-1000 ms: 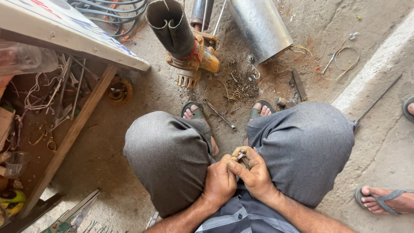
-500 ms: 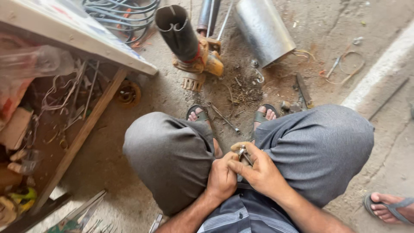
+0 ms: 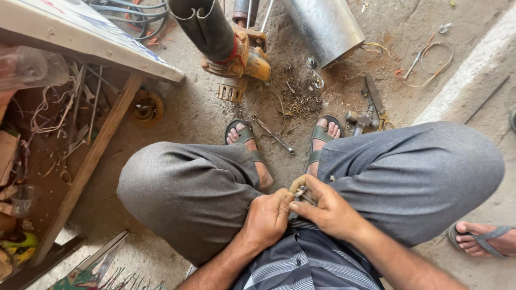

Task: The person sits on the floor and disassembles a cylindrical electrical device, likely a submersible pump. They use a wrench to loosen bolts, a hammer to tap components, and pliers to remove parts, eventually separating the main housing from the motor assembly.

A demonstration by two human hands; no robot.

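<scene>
Between the grey-trousered knees point(image 3: 188, 198), with a wooden bench point(image 3: 91, 40) close on the left and littered concrete floor point(image 3: 193, 115) ahead, little room is left around the lap. Left hand point(image 3: 267, 219) and right hand point(image 3: 325, 209) meet there, knuckles up, fingers pinched on a small metal part point(image 3: 301, 191). Under the bench, a shelf point(image 3: 43, 161) holds tangled wires point(image 3: 48, 107).
</scene>
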